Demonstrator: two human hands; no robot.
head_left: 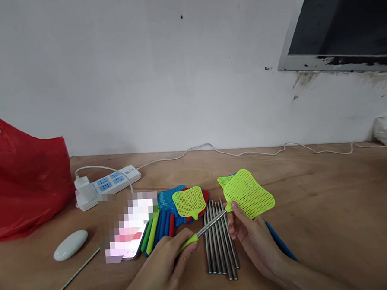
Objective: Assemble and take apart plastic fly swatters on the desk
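My left hand (170, 261) is closed around the yellow-green handle of a fly swatter (249, 194). A metal rod joins that handle to its mesh head, whose neck my right hand (245, 233) pinches. Below the rod lies a row of several metal rods (220, 243) side by side. Blue, red and yellow-green swatter heads (189, 201) are piled behind them. Several coloured handles (161, 224) in green, yellow-green, blue and red lie left of the pile. Another swatter with a blue handle (279, 240) lies partly hidden behind my right hand.
A phone (133, 234) leans on the left, its screen blurred. Farther left are a white mouse-shaped object (70, 245), a power strip (117, 179) with a plugged-in charger (85, 194), and a red plastic bag (27, 184). A white cable (239, 153) runs along the wall.
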